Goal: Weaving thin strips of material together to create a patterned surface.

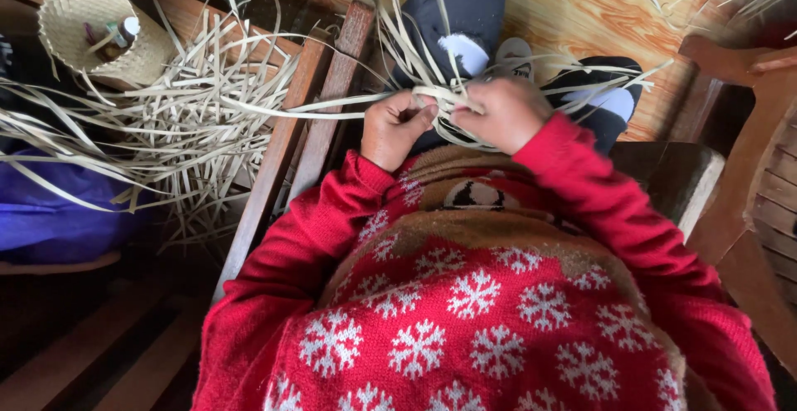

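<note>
My left hand (396, 126) and my right hand (503, 112) are held together in front of my chest, both closed on thin pale palm-leaf strips (442, 95). The strips cross between my fingers and fan out upward and to both sides. Long ends trail left into a loose heap of strips (187, 120) on the wooden bench. I wear a red sweater with white snowflakes (473, 295). My knees in dark trousers (461, 4) show beyond the hands.
A small woven basket (83, 21) holding a little bottle stands at the far left. A purple cloth (50, 212) lies at the left edge. Wooden bench slats (286, 154) run beside me, a wooden chair (747, 154) is at the right, over a plank floor (581, 4).
</note>
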